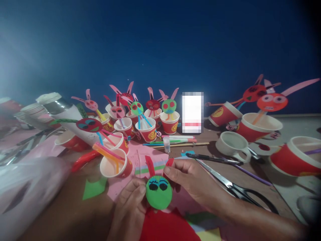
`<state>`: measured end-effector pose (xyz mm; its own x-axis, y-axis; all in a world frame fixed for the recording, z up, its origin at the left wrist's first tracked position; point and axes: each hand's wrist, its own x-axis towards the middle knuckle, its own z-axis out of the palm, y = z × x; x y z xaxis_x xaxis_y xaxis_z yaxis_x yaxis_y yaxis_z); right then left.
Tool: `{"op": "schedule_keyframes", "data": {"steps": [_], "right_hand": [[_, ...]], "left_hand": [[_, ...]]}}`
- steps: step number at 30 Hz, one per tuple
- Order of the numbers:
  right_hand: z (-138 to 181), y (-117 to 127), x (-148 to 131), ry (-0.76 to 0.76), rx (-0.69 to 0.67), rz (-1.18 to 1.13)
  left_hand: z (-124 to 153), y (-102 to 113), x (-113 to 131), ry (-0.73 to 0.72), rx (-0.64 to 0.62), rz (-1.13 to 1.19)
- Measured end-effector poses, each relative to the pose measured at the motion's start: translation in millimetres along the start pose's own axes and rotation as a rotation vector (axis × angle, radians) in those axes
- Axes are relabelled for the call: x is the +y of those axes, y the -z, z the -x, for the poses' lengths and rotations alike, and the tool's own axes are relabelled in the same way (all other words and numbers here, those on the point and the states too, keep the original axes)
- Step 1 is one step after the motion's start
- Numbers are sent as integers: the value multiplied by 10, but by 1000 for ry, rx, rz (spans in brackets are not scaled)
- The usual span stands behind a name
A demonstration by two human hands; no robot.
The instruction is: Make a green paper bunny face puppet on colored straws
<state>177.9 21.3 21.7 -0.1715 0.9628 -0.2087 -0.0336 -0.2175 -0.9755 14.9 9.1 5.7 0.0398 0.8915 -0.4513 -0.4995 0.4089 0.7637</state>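
My left hand [130, 202] pinches the left edge of a round green paper face [160, 199] between thumb and fingers. Black eyes and blue brows are drawn on the face. One red paper ear [150, 166] stands up from its top left. With thumb and forefinger closed, my right hand [192, 177] grips a second red paper ear [170, 163] at the face's upper right; whether that ear touches the face is hidden by my fingertips. Below the face lies a red paper sheet [165, 227], over other coloured paper.
Several red paper cups [145, 129] with straws and paper rabbit faces line the back. Black-handled scissors [232, 187] and a black pen [215, 158] lie right of my hands, near a white mug [232, 144]. A cup with straws [112, 164] stands left, beside plastic wrap [32, 194].
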Motion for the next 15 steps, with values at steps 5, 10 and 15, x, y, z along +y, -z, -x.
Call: {"op": "schedule_keyframes", "data": {"steps": [5, 10, 15], "right_hand": [[15, 10, 3, -19, 14, -28], [-1, 4, 21, -6, 33, -49], [17, -12, 70, -6, 26, -96]], "left_hand": [[2, -8, 6, -11, -62, -67], [17, -3, -3, -35, -56, -109], [-3, -11, -10, -48, -17, -68]]}}
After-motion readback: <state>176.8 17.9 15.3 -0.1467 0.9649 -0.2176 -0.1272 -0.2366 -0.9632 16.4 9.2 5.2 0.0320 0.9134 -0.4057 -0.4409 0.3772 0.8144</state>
